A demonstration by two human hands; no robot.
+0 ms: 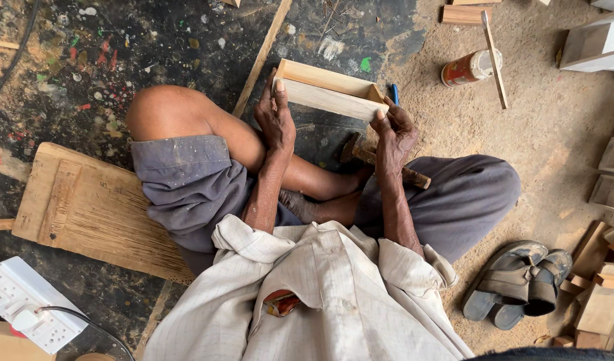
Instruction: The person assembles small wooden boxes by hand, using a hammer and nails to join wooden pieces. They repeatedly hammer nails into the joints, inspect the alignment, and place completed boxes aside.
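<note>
Left hand [275, 119] and right hand [395, 134] grip wooden frame [328, 90] (fingers curled)

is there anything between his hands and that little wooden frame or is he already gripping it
Nothing visible stands between them. The left hand grips the left end of the wooden frame and the right hand grips its right end, fingers directly on the wood. The hammer lies below the frame, near the right wrist, clear of both grips.
</note>
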